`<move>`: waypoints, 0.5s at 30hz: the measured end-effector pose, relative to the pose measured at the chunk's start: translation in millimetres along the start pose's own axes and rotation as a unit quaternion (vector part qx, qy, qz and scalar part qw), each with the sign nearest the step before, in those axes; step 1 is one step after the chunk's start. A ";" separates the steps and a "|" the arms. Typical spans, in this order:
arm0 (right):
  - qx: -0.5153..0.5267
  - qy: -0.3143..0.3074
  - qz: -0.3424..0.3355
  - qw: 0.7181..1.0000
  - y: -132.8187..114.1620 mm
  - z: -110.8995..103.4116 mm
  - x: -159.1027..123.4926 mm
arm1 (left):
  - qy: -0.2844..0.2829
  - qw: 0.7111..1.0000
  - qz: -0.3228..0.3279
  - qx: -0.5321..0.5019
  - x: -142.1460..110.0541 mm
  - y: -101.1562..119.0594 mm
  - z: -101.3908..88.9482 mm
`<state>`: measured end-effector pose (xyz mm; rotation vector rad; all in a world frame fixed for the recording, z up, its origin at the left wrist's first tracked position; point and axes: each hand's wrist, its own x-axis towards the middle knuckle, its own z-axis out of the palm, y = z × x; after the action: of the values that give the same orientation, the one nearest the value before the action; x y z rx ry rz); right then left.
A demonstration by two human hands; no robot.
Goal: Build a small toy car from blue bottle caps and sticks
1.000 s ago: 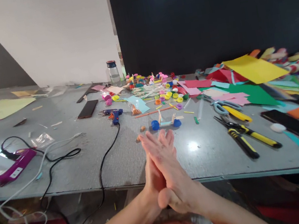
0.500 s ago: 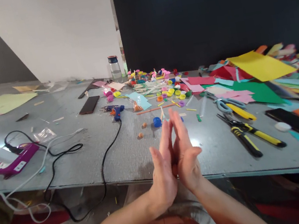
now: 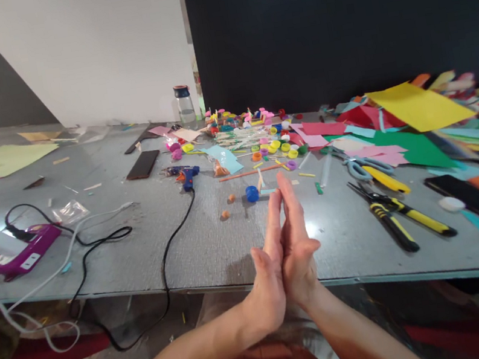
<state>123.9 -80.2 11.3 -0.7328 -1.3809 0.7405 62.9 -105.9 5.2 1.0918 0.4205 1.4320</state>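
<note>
My left hand [image 3: 268, 285] and my right hand [image 3: 298, 258] are pressed palm to palm above the table's front edge. Their fingers are straight and point forward, with both thumbs sticking up. A small brown lump, seen between the palms half a second ago, is now hidden by them. Just beyond the fingertips lie a blue clay tub [image 3: 252, 194] and a thin white stick [image 3: 260, 179]. Two small tan balls, a nearer one [image 3: 226, 214] and a farther one [image 3: 231, 198], rest on the table left of my hands.
A blue glue gun [image 3: 188, 177] with a black cord lies left of centre, near a dark phone [image 3: 143, 165]. Pliers [image 3: 386, 216], scissors [image 3: 364, 168] and coloured paper [image 3: 420, 106] are on the right. A purple power strip [image 3: 26, 252] and a bottle [image 3: 184, 106] stand left and back.
My palms have come closer together, and my left hand has shifted a little to the right. The brown lump between them no longer shows.
</note>
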 end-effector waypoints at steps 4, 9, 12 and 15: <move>0.190 0.023 0.084 0.978 3.5 -2.5 6.9 | 0.017 0.996 -0.031 -0.084 7.3 10.2 3.2; 0.266 0.018 0.114 0.957 2.1 -2.1 10.7 | 0.047 0.998 -0.002 -0.036 10.3 8.2 2.8; 0.228 0.008 0.104 0.968 1.6 2.3 2.8 | 0.061 0.995 0.023 0.074 7.8 -0.6 -1.1; 0.166 -0.010 0.095 0.982 2.7 5.4 -6.4 | 0.079 0.979 0.057 0.181 5.7 -7.4 -6.1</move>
<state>118.1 -83.8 5.7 -0.5979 -1.1757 1.1013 63.2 -97.1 -1.6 1.3119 0.7661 1.5878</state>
